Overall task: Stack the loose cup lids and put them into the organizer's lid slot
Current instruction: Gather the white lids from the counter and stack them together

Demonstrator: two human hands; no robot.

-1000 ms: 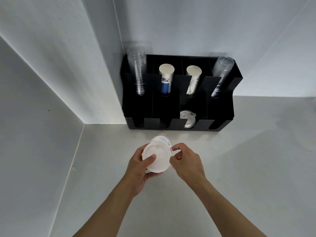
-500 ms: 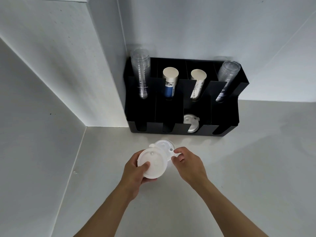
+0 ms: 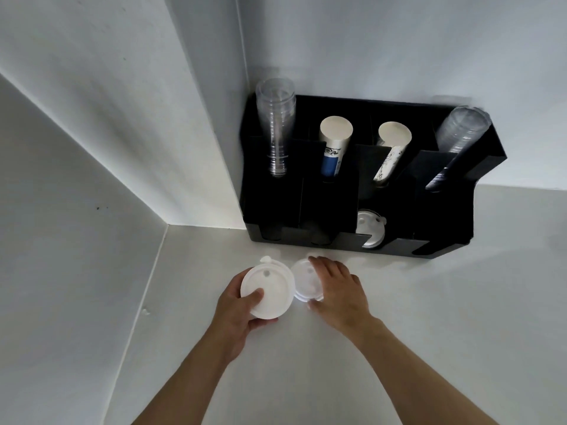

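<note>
My left hand [image 3: 237, 311] holds a white cup lid [image 3: 270, 291], tilted toward me, thumb on its face. Just right of it a second white lid [image 3: 303, 279] lies on the counter, and my right hand [image 3: 340, 294] grips it with fingers spread over its far edge and thumb at its near edge. The black organizer [image 3: 331, 207] stands in the corner behind them. Its third front slot from the left contains a few white lids [image 3: 369, 227] on edge.
Two stacks of clear plastic cups [image 3: 276, 124] [image 3: 457, 139] and two stacks of paper cups [image 3: 334, 145] [image 3: 391, 148] fill the organizer's upper slots. White walls close in on the left and behind. The pale counter [image 3: 445, 317] stretches to the right.
The two lids were held together in front of me; now my left hand has drawn one lid leftward, and my right hand has come down onto the other lid on the counter.
</note>
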